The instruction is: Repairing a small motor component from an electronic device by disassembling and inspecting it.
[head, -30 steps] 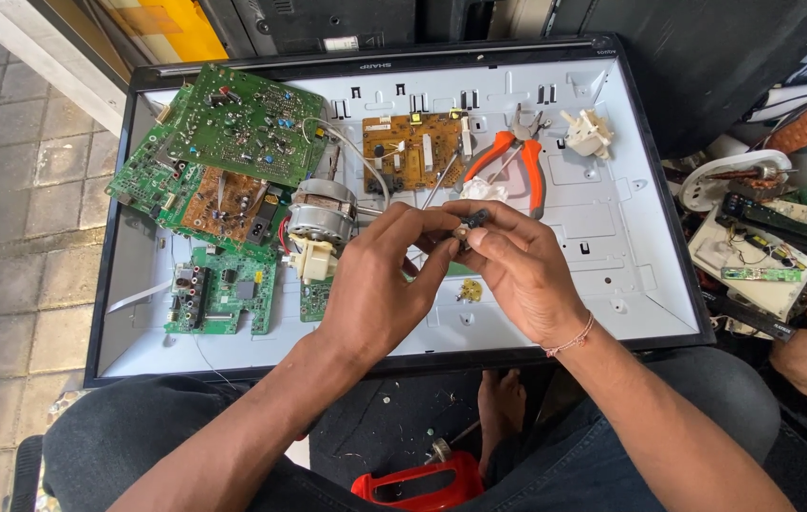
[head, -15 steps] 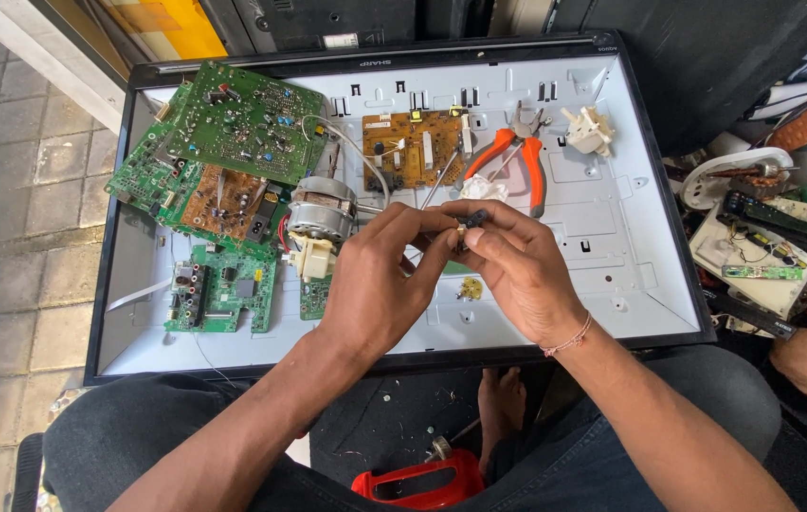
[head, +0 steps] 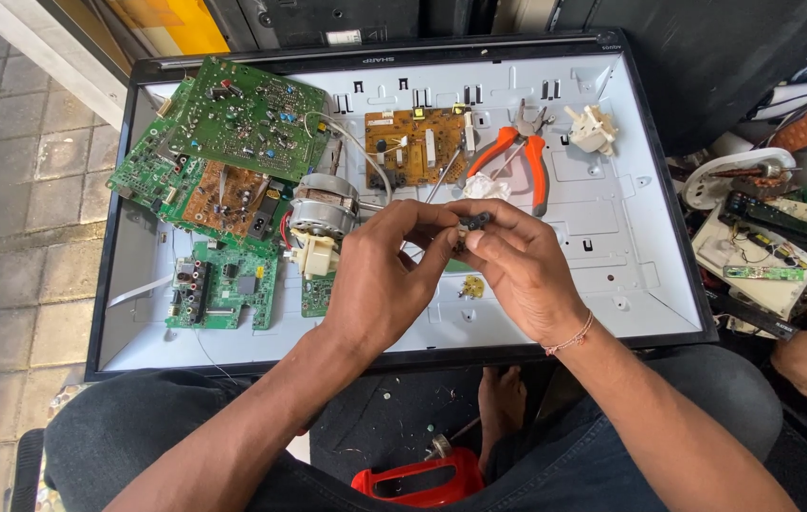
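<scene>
A red plastic object (head: pixel 417 479) lies nearest, by a bare foot (head: pixel 503 417). Above, the left hand (head: pixel 380 280) and right hand (head: pixel 517 270) meet, both grips pinching one small black part (head: pixel 472 222) over a white panel tray (head: pixel 612 275). Beyond lie one grey motor (head: pixel 325 204), four green circuit boards (head: pixel 252 118), two brown ones, one orange-handled pliers (head: pixel 517 156) and one cream plug (head: pixel 591 129).

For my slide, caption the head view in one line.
Both hands, left and right, pinch a small dark part above a white panel strewn with circuit boards.
</scene>
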